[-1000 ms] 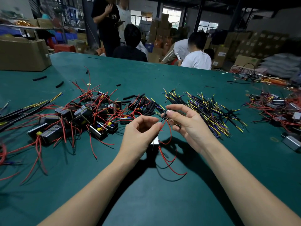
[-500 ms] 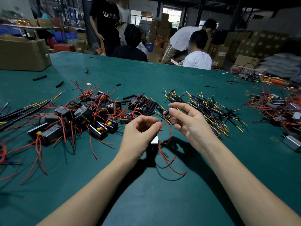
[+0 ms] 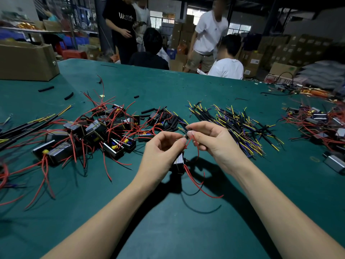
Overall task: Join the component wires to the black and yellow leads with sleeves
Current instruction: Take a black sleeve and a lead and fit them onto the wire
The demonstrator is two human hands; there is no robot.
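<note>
Green felt covers the surface (image 3: 168, 230) of a busy workshop, with people and stacked cartons behind. Just above it, both hands meet at 1 spot: the left hand (image 3: 160, 152) has its fingers curled with thumb and forefinger closed on a red wire (image 3: 188, 143), and the right hand (image 3: 211, 141) pinches a short black sleeve (image 3: 186, 135) against that wire's tip. Each grip is narrow, fingertips nearly touching. Below the left hand hangs the small boxy component (image 3: 178, 162), its other red wire trailing down onto the felt.

Outward, a heap of components (image 3: 97, 135) with red wires lies to the left, and the black and yellow leads (image 3: 235, 128) are piled just beyond the right hand.

The wire looks thin, light and springy, likely to flick away; holding it close to the bare end seems wisest. The sleeve is tiny and probably easy to drop.

Whether the wire has entered the sleeve is hidden by the fingertips, and any lead being held cannot be made out.
</note>
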